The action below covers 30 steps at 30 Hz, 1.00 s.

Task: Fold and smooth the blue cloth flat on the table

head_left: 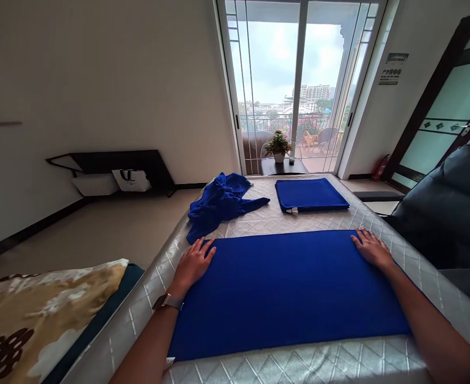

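A blue cloth (286, 288) lies flat and smooth across the mattress (259, 224) in front of me. My left hand (196, 261) rests palm down at its far left corner, fingers spread. At the far right corner my right hand (371, 248) also lies flat, fingers stretched out. Beyond the cloth on the left is a crumpled blue cloth (225, 200), close to my left fingertips but not held. A neatly folded blue cloth (312, 193) with a white tag sits farther back on the right.
A small dark table (285, 168) with a potted flower plant (278, 145) stands past the mattress, before the glass sliding door. To the right is a black leather chair (445, 202). Patterned bedding (51, 314) lies at the lower left; a white bag (131, 180) sits by the wall.
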Motion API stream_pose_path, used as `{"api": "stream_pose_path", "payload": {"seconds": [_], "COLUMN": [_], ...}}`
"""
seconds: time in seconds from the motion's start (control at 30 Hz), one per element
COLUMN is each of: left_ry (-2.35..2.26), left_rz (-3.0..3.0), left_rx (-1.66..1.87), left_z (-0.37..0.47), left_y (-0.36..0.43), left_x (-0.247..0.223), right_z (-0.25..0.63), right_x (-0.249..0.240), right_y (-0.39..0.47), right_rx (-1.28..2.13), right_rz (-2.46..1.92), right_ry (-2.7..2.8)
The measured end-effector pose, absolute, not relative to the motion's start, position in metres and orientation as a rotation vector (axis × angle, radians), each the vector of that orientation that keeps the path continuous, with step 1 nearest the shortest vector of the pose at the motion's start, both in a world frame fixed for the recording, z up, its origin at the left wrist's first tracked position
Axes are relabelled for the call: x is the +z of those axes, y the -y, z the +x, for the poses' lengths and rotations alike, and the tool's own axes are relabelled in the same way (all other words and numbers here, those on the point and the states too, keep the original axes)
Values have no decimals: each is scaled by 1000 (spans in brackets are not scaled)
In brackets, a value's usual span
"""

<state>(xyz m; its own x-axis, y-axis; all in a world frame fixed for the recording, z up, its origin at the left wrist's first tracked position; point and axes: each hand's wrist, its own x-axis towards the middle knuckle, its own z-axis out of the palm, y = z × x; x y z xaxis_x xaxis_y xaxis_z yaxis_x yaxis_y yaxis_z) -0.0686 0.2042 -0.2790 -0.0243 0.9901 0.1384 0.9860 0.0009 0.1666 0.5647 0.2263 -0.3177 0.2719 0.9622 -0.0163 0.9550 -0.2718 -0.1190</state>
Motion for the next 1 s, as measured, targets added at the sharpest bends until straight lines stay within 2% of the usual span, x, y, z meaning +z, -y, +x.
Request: {"api": "stream_pose_path", "payload": {"seconds": [0.27, 0.4, 0.5, 0.63, 0.87, 1.0], "left_ry": [-2232, -2229, -2219, -2221, -2272, -2265], "left_rz": [2205, 2176, 2115, 2056, 2067, 2118], "left_rx": [337, 319, 285, 245, 275, 264], "left_z": [-63, -59, -55, -50, -45, -48], "left_y": [-201, -197, -193, -190, -188, -188], "left_x": [-276, -270, -262, -259, -265, -267], "right_z": [561, 551, 525, 441, 217, 136], "right_x": [-318, -301, -281, -256, -231, -238], "right_y": [-223, -220, -216, -206, -152, -125], "right_rx": [60, 4, -189, -390, 110, 327], "right_rz": [-2465, -2581, -2678, -2468, -1747, -1455], "right_ry": [1841, 1849, 1839, 1941, 2377, 2479]}}
